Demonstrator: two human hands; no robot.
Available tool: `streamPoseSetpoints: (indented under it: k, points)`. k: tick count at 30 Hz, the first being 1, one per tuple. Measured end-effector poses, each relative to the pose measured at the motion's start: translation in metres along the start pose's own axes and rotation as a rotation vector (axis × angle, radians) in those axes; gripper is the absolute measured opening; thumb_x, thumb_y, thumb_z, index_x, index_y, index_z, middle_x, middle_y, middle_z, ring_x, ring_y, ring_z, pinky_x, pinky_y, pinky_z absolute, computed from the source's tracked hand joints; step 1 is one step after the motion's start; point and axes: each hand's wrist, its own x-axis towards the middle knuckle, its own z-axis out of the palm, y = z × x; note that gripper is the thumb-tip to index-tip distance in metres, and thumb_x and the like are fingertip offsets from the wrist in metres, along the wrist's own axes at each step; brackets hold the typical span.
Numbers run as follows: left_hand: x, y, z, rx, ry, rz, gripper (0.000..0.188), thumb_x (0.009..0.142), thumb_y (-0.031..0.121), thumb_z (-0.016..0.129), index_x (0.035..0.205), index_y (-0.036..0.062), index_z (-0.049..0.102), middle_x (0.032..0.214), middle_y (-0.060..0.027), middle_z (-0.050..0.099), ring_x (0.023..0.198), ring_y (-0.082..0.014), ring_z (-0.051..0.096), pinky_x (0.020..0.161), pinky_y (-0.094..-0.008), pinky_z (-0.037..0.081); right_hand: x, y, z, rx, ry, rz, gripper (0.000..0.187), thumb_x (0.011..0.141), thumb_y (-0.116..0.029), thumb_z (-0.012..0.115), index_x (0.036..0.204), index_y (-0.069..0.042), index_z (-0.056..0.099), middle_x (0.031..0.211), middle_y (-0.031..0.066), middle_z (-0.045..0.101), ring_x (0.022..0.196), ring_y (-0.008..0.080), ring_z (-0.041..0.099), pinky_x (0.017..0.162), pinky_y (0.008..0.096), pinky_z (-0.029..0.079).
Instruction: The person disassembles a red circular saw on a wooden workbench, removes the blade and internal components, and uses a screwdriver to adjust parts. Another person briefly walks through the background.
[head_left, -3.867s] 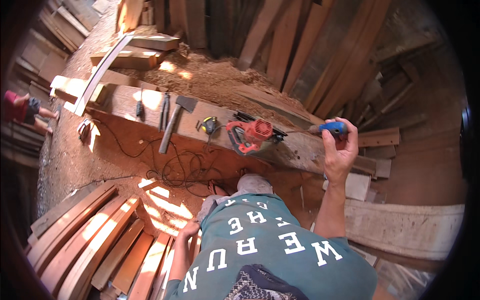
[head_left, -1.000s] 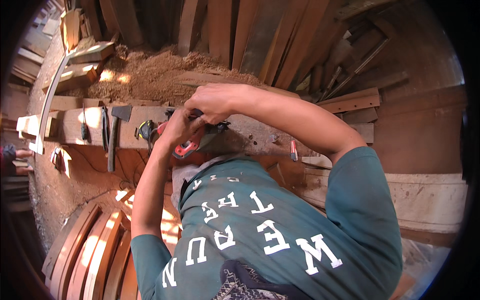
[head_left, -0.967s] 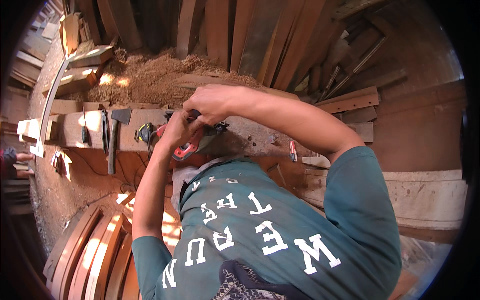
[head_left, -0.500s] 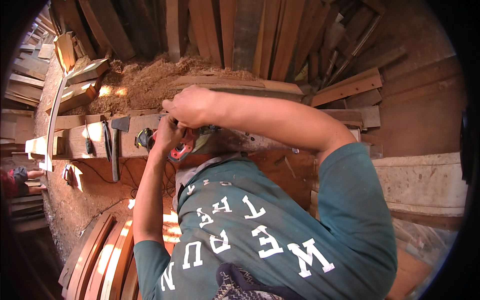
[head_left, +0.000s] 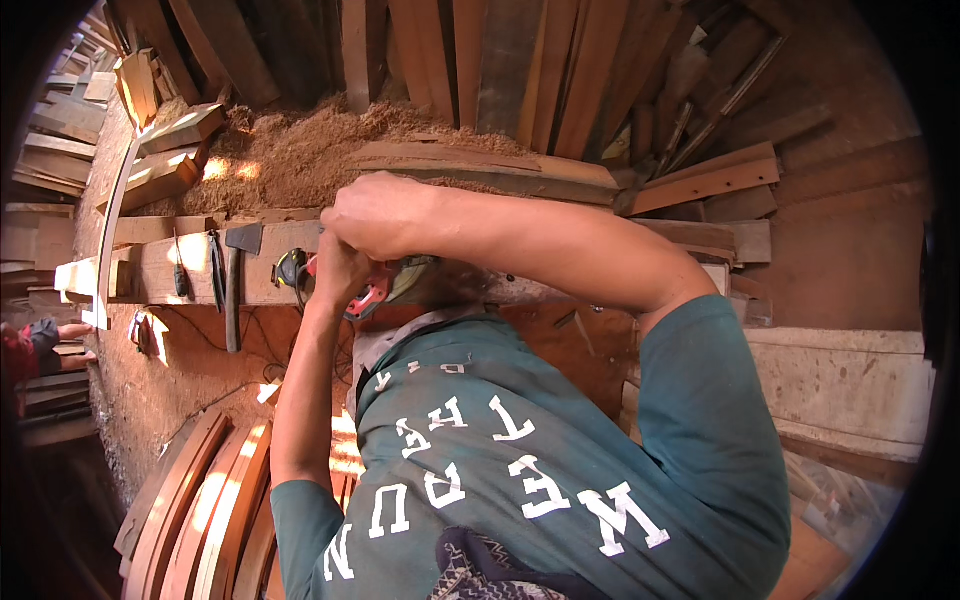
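Both hands meet above the wooden bench beam [head_left: 150,262], just beyond my body. My right hand [head_left: 378,215] is closed, its fingers curled down over the fingertips of my left hand [head_left: 341,270]. The left fingers are bent up into the right hand and mostly covered. Whatever the two pinch between them stays hidden. Right below them is a red and dark tool [head_left: 370,298], partly covered by the left wrist, so I cannot tell its kind. A yellow and black tape measure [head_left: 291,270] lies beside the left wrist.
On the beam to the left lie a hatchet [head_left: 238,270], a dark slim tool [head_left: 216,268] and a screwdriver [head_left: 180,270]. Sawdust [head_left: 290,160] and upright planks [head_left: 505,70] are beyond. Curved timber pieces [head_left: 200,510] lie at lower left. Another person [head_left: 45,345] is at far left.
My hands stay together, with the right hand settling slightly lower and further over the left fingertips. The whole view has shifted a little.
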Motion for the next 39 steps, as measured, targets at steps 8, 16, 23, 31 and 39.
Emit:
streamPoseSetpoints:
  k: [8, 16, 23, 31, 39]
  points:
    - [0.01, -0.009, -0.006, 0.22, 0.004, 0.158, 0.021, 0.089, 0.003, 0.079, 0.109, -0.0027, 0.074, 0.1, -0.0114, 0.081, 0.097, -0.0162, 0.075, 0.082, -0.0368, 0.06, -0.011, -0.001, -0.009, 0.033, 0.14, 0.046, 0.032, 0.086, -0.02, 0.079, 0.113, -0.002, 0.078, 0.114, 0.0222, 0.072, 0.109, 0.0424, 0.073, 0.094, 0.054, 0.059]
    - [0.003, 0.029, -0.007, -0.026, -0.117, 0.049, 0.008, 0.093, 0.001, 0.07, 0.097, -0.0008, 0.077, 0.083, -0.0122, 0.079, 0.083, -0.0229, 0.078, 0.071, -0.0393, 0.061, -0.016, 0.015, 0.007, 0.049, 0.412, -0.22, 0.026, 0.092, -0.024, 0.077, 0.107, -0.002, 0.074, 0.102, 0.0206, 0.078, 0.098, 0.0427, 0.078, 0.084, 0.0543, 0.063]
    - [0.02, 0.001, 0.022, -0.002, -0.009, 0.377, 0.025, 0.091, 0.011, 0.073, 0.112, -0.0025, 0.074, 0.105, -0.0243, 0.077, 0.098, -0.035, 0.076, 0.086, -0.0462, 0.059, -0.044, 0.018, -0.013, 0.109, 0.263, -0.195, 0.024, 0.082, -0.005, 0.077, 0.106, -0.003, 0.072, 0.11, 0.0214, 0.068, 0.109, 0.0433, 0.066, 0.097, 0.0519, 0.054]
    - [-0.001, 0.022, 0.008, 0.079, 0.148, 0.3, 0.03, 0.086, 0.013, 0.08, 0.111, 0.0012, 0.067, 0.103, -0.0258, 0.074, 0.102, -0.0496, 0.071, 0.084, -0.0516, 0.056, -0.026, -0.004, -0.007, 0.003, 0.077, 0.196, 0.024, 0.087, -0.001, 0.072, 0.11, -0.002, 0.07, 0.108, 0.0197, 0.066, 0.107, 0.0436, 0.064, 0.093, 0.0513, 0.055]
    - [0.002, 0.023, 0.007, 0.075, 0.122, 0.186, 0.04, 0.08, 0.009, 0.079, 0.118, 0.0004, 0.067, 0.106, -0.0256, 0.075, 0.106, -0.0497, 0.071, 0.091, -0.0533, 0.056, -0.035, -0.009, -0.027, 0.067, 0.165, 0.057, 0.026, 0.088, -0.001, 0.072, 0.113, -0.007, 0.07, 0.11, 0.0193, 0.064, 0.105, 0.0429, 0.066, 0.092, 0.0515, 0.055]
